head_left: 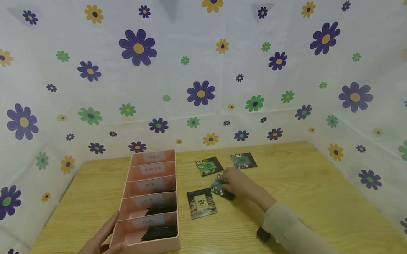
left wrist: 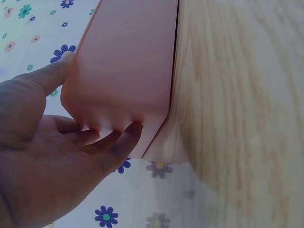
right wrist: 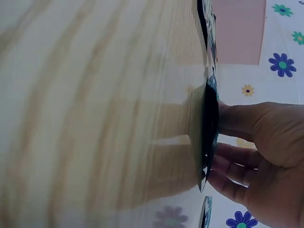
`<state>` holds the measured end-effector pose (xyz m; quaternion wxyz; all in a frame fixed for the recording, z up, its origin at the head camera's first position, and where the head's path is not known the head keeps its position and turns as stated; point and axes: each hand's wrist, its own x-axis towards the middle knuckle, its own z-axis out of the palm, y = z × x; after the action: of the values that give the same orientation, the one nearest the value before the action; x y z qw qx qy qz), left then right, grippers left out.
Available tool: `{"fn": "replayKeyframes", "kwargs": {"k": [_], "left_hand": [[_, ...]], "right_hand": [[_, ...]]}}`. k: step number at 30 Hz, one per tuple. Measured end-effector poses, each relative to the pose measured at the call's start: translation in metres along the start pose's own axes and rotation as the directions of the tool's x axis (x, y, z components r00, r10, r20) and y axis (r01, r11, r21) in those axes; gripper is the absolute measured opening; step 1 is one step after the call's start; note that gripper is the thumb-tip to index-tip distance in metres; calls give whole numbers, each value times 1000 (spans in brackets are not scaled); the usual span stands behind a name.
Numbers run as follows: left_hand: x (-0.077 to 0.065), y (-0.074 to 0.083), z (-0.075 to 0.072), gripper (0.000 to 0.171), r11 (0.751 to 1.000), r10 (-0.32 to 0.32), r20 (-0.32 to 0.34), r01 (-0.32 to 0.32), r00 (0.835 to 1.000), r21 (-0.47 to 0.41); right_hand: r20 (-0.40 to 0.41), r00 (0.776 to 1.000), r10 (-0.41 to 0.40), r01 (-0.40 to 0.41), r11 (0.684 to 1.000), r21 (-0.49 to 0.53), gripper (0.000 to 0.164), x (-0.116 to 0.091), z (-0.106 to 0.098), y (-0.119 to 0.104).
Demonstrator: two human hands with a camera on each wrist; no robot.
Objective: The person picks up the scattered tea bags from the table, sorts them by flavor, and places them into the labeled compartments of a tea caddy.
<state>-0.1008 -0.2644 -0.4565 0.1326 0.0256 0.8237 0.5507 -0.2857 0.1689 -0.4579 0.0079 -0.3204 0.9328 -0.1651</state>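
Note:
A long pink divided box (head_left: 145,248) with labelled compartments stands at the left of the table. My left hand (head_left: 98,241) holds its near left corner, thumb on one face and fingers on the other, as the left wrist view shows on the pink wall (left wrist: 123,61). To the right of the box, my right hand (head_left: 239,183) pinches a teal patterned sachet (head_left: 217,186). In the right wrist view the sachet (right wrist: 211,121) is seen edge-on at the tabletop, thumb and fingers of the hand (right wrist: 270,156) on it. Whether it is fully off the table I cannot tell.
Around the held packet lie a green-labelled sachet (head_left: 209,166), a teal sachet (head_left: 244,160) and a brown-patterned sachet (head_left: 202,204). Dark packets (head_left: 160,233) lie in the nearer compartments. A small black object (head_left: 263,234) is by the right sleeve. Flowered cloth (head_left: 171,79) encloses the table.

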Motion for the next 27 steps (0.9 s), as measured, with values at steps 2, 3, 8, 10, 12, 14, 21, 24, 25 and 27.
{"fn": "replayKeyframes", "kwargs": {"k": [2,3,8,10,12,14,21,24,25,27], "left_hand": [[0,0,0,90,1000,-7,-6,7,1000,3],[0,0,0,90,1000,-9,-8,9,1000,2],[0,2,1,91,1000,-11,-11,11,1000,1],[0,2,1,91,1000,-10,-10,10,1000,1],[-1,2,1,91,1000,-9,-9,9,1000,4],[-1,1,0,91,1000,-3,-6,3,1000,7],[-1,2,0,91,1000,7,-13,-7,1000,16],[-1,2,1,91,999,18,-29,-17,999,27],[-1,2,1,90,999,23,-33,-22,999,29],[-1,1,2,89,999,33,-42,-32,999,32]], "right_hand": [[-11,999,50,-50,998,27,15,-1,0,2],[-19,996,87,-86,995,49,16,-2,1,3],[6,964,265,-262,949,174,44,-7,0,12],[29,953,301,-301,936,182,55,-10,-3,15],[50,948,315,-319,931,176,55,-11,-5,18],[58,950,308,-313,935,165,49,-12,-6,20],[38,971,236,-237,936,261,34,-18,-14,31],[28,969,245,-238,903,358,28,-24,-18,38],[23,967,252,-241,888,393,25,-26,-19,40],[3,966,259,-236,876,421,22,-30,-20,42]]}}
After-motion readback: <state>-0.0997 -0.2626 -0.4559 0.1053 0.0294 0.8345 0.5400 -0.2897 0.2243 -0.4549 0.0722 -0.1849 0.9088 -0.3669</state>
